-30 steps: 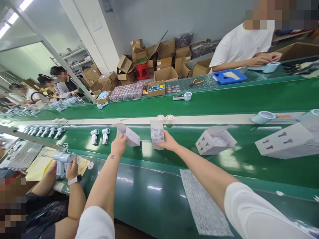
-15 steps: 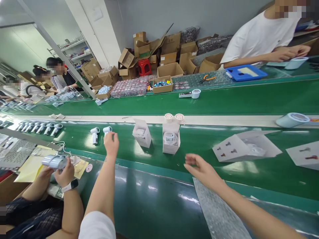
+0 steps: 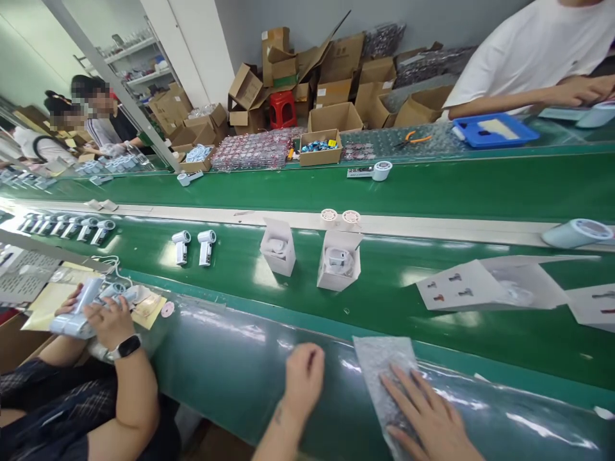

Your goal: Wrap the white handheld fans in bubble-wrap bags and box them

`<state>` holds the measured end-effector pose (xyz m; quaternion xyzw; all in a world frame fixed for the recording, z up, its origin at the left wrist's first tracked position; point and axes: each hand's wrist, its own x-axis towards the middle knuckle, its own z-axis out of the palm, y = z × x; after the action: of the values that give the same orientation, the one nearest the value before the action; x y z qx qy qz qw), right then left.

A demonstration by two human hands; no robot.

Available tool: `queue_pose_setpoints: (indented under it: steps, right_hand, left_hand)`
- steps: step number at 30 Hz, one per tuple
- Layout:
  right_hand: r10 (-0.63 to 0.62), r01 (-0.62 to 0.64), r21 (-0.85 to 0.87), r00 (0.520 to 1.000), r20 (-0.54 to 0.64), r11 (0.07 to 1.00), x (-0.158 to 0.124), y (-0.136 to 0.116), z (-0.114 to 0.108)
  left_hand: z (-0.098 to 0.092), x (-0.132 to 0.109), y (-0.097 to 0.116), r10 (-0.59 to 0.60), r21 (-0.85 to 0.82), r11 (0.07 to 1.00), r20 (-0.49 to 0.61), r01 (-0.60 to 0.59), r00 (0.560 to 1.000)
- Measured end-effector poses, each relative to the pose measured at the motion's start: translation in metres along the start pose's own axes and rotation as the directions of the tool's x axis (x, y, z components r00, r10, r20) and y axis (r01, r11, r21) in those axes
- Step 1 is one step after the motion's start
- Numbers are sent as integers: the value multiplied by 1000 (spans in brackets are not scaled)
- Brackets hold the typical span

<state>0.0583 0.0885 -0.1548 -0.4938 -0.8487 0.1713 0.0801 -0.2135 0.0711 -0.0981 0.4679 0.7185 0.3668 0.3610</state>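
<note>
Fingers spread, my right hand lies flat on a sheet of bubble wrap at the near edge of the work surface. My left hand is curled closed above the dark tabletop, left of the wrap; whether it holds anything is hidden. Beyond them on the green belt stand two open white boxes, the left one and the right one, each with a wrapped device inside. Farther left, two pale blue handheld devices, one beside the other, lie on the belt.
At the left, a person's hands hold pale blue devices. More white boxes lie at the right. Two round white parts sit on the divider. Across the belt are a blue tray and another person's arms.
My left hand has come back from the device on the belt to the near tabletop. My right hand has moved down onto the bubble wrap, which now lies farther left.
</note>
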Motion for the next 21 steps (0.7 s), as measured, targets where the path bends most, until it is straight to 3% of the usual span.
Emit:
queue_pose_setpoints:
  steps: [2,5,9,11,13,15,17,21]
  right_hand:
    - [-81,84,-42,995,62,996,9,-27,9]
    - [-131,139,-103,988,80,985,23,-72,13]
    - [-222,233,-102,969,109,967,30,-100,8]
    - [-301,313,-59,941,153,948,29,-98,6]
    - [-374,386,-16,904,208,922,27,-91,7]
    - [-402,413,0,886,231,911,24,-85,8]
    - [-396,404,-2,896,203,915,22,-81,9]
    - [-450,445,71,882,138,893,14,-80,-3]
  left_hand:
    - [38,-38,-1,0,-2,1000,130,1,991]
    - [52,-71,-3,-46,183,983,154,17,987]
    - [24,-108,-6,-86,430,892,-136,137,987]
    - [15,-140,-9,-71,417,887,-301,198,951]
    - [19,-182,-13,-137,311,906,-426,286,894]
    - [35,-231,-19,-300,124,905,-493,408,817]
    - [54,-282,-26,-491,-94,844,-530,527,691]
    - [73,-373,-51,-762,-434,608,-555,666,334]
